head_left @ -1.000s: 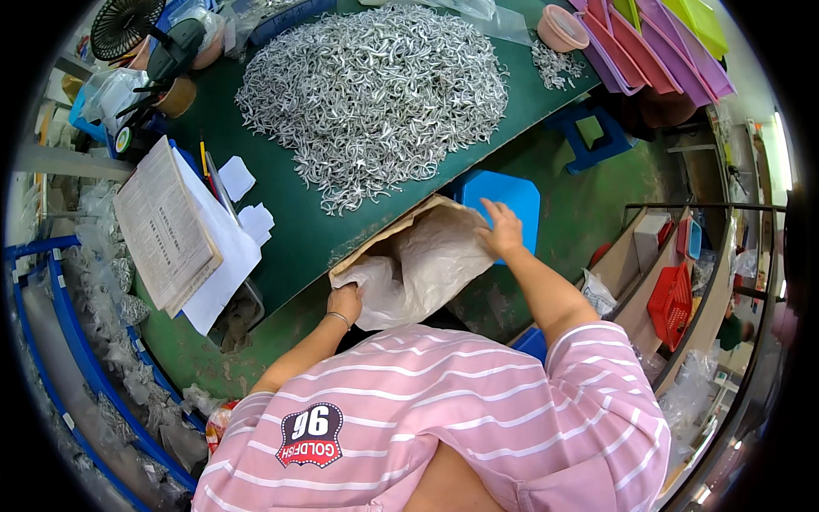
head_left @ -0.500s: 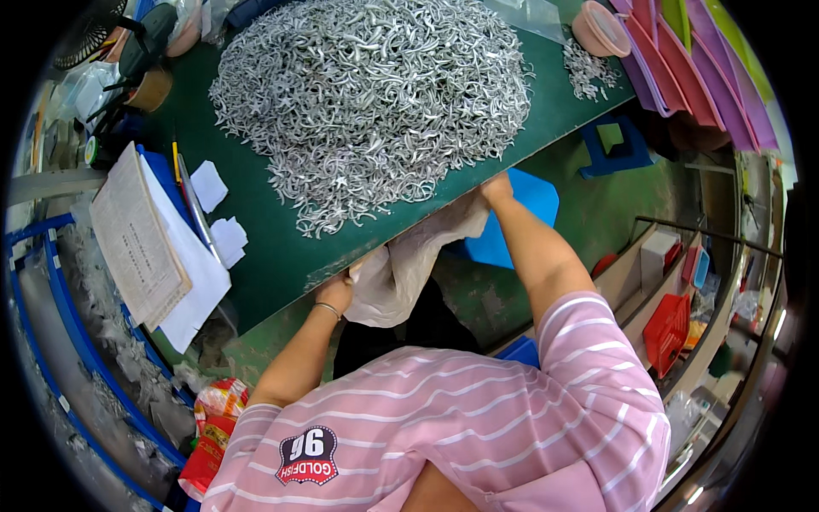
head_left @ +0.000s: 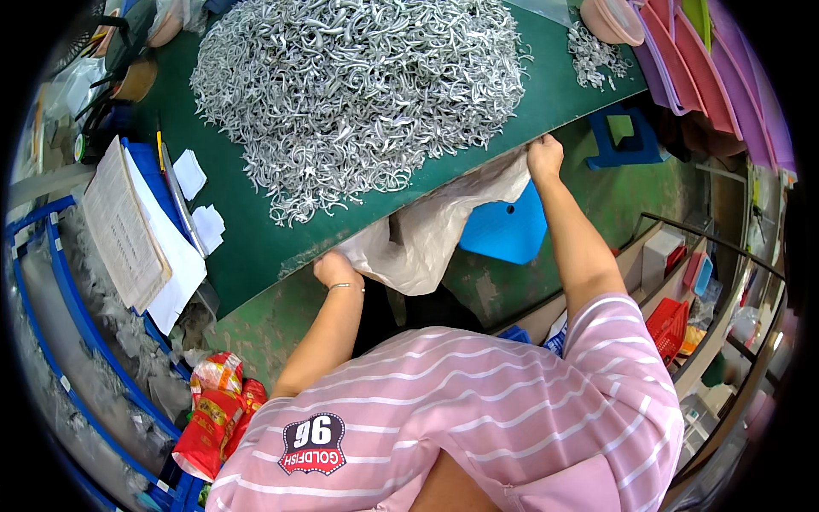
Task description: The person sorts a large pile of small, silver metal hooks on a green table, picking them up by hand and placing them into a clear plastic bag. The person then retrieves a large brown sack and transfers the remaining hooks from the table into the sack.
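Observation:
At the near edge of the green table [head_left: 247, 256], my left hand [head_left: 335, 270] is closed on one end of a pale, crumpled sheet or sack [head_left: 426, 247]. Farther right along the same edge, my right hand [head_left: 544, 160] grips its other end. Between the hands the pale material hangs down over my lap; whether it is plastic or cloth I cannot tell. A large heap of small silvery dried fish [head_left: 358, 94] covers the middle of the tabletop. Some fish lie close to the edge above my hands.
A blue stool [head_left: 503, 232] stands beneath the table edge, and another blue stool [head_left: 627, 141] farther right. Papers [head_left: 128, 230] and a pen lie at left. A pink bowl [head_left: 612, 19] sits beside a smaller fish pile [head_left: 593, 55]. Red packages [head_left: 209, 427] are at lower left.
My right hand has moved right and farther away along the edge, and my left hand has come slightly up. The pale sheet is spread wider between them.

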Available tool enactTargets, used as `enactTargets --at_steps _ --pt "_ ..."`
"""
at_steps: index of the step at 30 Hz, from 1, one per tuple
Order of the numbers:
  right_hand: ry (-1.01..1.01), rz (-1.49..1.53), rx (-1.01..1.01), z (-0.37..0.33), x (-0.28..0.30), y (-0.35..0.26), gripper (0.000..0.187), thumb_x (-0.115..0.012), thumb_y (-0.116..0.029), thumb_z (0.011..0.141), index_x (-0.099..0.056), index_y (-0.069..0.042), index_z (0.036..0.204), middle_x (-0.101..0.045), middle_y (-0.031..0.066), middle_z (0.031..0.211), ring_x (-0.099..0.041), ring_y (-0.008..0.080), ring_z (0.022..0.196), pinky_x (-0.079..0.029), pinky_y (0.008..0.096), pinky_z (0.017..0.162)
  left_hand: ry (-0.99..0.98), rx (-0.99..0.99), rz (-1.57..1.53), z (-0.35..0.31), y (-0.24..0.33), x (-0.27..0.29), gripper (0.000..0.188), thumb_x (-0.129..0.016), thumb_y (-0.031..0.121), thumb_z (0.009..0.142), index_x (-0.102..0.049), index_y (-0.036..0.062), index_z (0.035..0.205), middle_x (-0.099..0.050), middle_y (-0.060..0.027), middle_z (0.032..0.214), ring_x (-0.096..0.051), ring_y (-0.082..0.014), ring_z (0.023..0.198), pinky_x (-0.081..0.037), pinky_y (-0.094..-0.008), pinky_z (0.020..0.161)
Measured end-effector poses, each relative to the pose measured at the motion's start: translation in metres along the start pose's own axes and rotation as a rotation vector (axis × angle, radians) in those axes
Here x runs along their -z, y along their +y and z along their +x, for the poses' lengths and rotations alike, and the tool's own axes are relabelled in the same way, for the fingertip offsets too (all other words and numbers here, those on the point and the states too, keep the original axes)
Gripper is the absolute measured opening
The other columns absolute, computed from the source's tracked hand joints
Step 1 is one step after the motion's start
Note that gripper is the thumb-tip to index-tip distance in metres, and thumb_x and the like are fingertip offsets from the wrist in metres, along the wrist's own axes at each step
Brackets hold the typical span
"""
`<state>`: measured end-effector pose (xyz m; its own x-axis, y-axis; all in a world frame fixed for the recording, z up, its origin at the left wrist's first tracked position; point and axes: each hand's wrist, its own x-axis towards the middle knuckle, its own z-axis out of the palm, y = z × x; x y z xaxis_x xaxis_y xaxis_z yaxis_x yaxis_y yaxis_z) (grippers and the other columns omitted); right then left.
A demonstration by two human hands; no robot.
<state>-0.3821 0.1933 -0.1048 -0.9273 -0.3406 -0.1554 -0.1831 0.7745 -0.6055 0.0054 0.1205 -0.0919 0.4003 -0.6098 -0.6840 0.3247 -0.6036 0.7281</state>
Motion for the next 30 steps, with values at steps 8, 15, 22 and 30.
enactTargets --at_steps 8,15,22,30 --pt "0.046 0.090 0.053 -0.036 0.019 0.000 0.025 -0.058 -0.009 0.080 -0.067 -0.002 0.102 -0.068 0.0155 0.085 -0.066 0.0278 0.078 -0.051 0.0368 0.075 -0.166 -0.204 0.375 0.014 -0.007 0.050 0.039 -0.061 0.014 0.089 -0.052 -0.0048 0.121 -0.060 -0.0105 0.115 -0.058 -0.0184 0.098 -0.044 -0.0292 0.088" --pt "-0.460 -0.068 1.134 -0.130 0.018 -0.018 0.026 -0.063 -0.005 0.073 -0.062 -0.008 0.099 -0.063 0.0134 0.098 -0.058 0.0327 0.091 -0.045 0.0424 0.080 -0.193 -0.148 0.485 0.027 -0.021 0.041 0.031 -0.061 0.021 0.092 -0.062 -0.0048 0.109 -0.063 -0.0041 0.107 -0.054 -0.0118 0.095 -0.042 -0.0258 0.086" --pt "-1.006 -0.610 0.901 -0.134 -0.055 -0.073 0.035 -0.055 -0.019 0.083 -0.062 -0.015 0.118 -0.064 0.0157 0.109 -0.062 0.0309 0.099 -0.050 0.0437 0.081 -0.239 -0.255 0.562 0.025 -0.010 0.042 0.033 -0.061 0.022 0.091 -0.061 -0.0058 0.110 -0.063 -0.0057 0.110 -0.056 -0.0136 0.094 -0.043 -0.0254 0.085" --pt "-1.145 -0.944 1.235 -0.099 -0.040 -0.038 0.020 -0.054 -0.016 0.078 -0.071 -0.009 0.084 -0.070 0.0107 0.091 -0.063 0.0295 0.099 -0.047 0.0444 0.086 0.228 0.181 0.139 0.058 0.000 0.036 0.028 -0.053 0.014 0.091 -0.059 -0.0041 0.113 -0.061 -0.0107 0.117 -0.058 -0.0224 0.101 -0.047 -0.0366 0.087"
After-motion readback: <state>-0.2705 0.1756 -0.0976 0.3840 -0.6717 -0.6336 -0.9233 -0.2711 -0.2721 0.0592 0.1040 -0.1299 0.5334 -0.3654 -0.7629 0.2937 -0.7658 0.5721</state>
